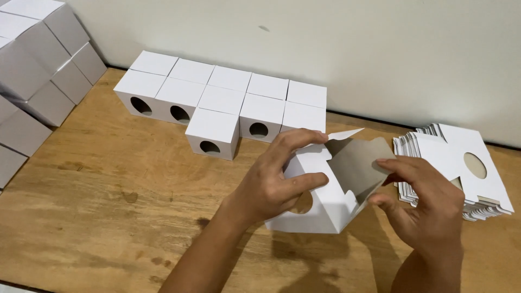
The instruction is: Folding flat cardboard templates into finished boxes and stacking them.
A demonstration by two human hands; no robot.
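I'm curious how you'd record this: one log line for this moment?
left hand: grips half-folded white box | right hand: pinches its flap | flat blanks: stacked right | finished boxes: behind

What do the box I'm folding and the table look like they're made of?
Box: seemingly thin paperboard, matte white outside, grey-brown raw inside; it creases sharply, and both the left hand and right hand hold it. Table: apparently unfinished plywood or wood board, with visible grain, stains and a dull surface.
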